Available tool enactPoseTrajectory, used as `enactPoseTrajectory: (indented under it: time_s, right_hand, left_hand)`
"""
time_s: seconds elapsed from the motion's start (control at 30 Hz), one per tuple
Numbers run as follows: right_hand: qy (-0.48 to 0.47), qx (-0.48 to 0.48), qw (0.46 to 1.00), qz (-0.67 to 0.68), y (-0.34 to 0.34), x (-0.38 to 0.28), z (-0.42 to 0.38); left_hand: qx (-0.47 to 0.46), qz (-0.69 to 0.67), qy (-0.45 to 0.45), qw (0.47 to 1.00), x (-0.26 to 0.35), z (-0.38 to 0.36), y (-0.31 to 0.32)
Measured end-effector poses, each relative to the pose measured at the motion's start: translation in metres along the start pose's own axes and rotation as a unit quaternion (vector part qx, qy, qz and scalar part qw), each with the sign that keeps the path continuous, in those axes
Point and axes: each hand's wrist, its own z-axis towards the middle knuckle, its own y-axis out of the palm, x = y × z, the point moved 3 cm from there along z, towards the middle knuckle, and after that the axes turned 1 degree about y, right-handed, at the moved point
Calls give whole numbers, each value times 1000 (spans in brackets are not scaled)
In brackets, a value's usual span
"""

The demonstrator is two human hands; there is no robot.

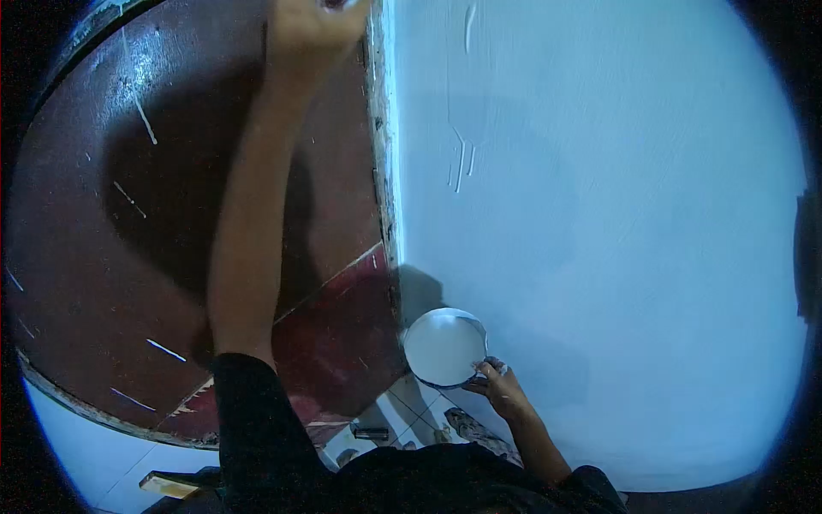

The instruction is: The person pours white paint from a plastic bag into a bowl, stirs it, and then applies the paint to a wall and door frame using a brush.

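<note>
While the right hand (500,390) clamps the bowl (443,347) at its lower-right rim, I see the left hand (315,30) well above the bowl, its grip impossible to tell.

Left hand (315,24): cut off by the top edge; whatever its fingers hold cannot be told.
Right hand (503,392): some fingers hidden beneath the bowl.
Bowl (431,381): underside hidden; depth of the white inside unclear.
Dark floor object (371,433): too small to identify.
Patterned thing (478,430): partly behind the shirt (411,484).
Right-side dark shape (806,257): cut off by the lens border.
</note>
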Motion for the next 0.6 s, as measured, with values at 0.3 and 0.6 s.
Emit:
enactPoseTrajectory:
  time_s: [0.3,0.6]
  right_hand:
    - [7,16,999,-43,-72,53,12]
    - [11,82,996,-14,-65,73,-21]
  left_hand:
    - [-96,-203,-81,971,64,-285,24]
    - [-285,-290,-193,893,100,-403,-37]
